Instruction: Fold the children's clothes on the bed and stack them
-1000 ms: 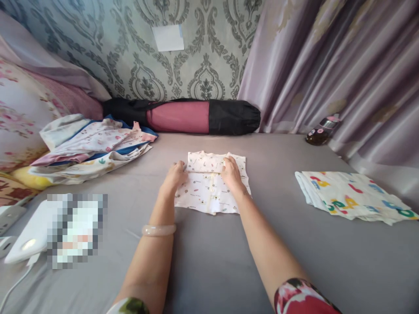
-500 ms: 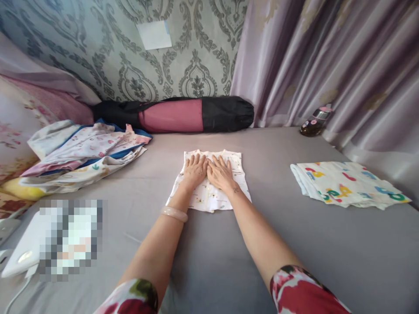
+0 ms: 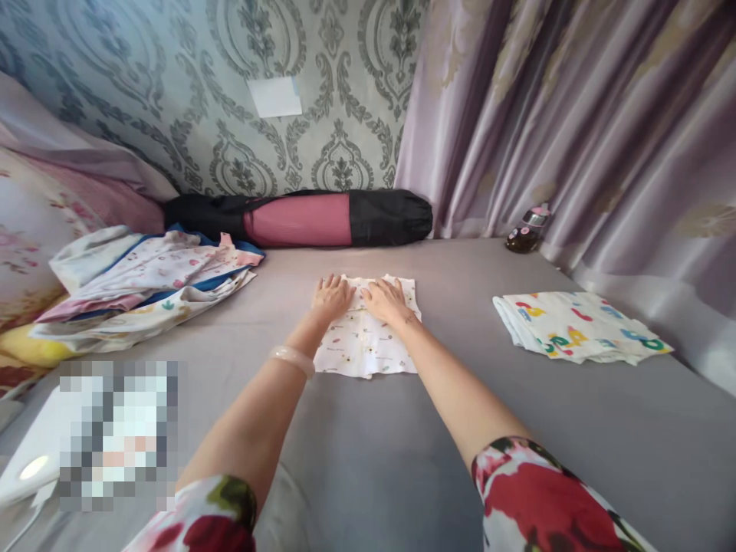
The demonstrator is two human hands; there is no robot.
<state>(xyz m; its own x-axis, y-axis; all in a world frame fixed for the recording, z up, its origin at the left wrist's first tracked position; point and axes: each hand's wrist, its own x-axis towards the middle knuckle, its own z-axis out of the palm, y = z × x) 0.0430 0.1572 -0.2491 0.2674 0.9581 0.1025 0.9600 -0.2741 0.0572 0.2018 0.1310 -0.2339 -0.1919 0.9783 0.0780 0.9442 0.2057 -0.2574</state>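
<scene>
Smoothing the small printed garment (image 3: 365, 349) looks like your step in hand: it lies on the grey sheet (image 3: 373, 452) right in front of you, with both hands palm down on its upper part. Your left hand (image 3: 332, 297) is at the upper left edge, fingers spread, and your right hand (image 3: 386, 301) rests nearer the middle, fingers slightly bent. The grip is released on both sides; neither hand pinches or lifts the fabric. A crosswise line shows between your hands, perhaps a fold edge, and the lower part is bare of your hands, its bottom edge a little uneven. As I judge it, any move from here calls for light, even pressure, since thin fabric could slide or wrinkle if one hand drags harder; taking hold of it would call for getting your fingertips under an edge. Well apart to your right is the folded cloth (image 3: 580, 326), with the bottle (image 3: 524, 238) beyond it by the curtain (image 3: 488, 138). On your left is the loose clothes pile (image 3: 155, 268), and the pink and black roll (image 3: 297, 221) lies along the wall.
</scene>
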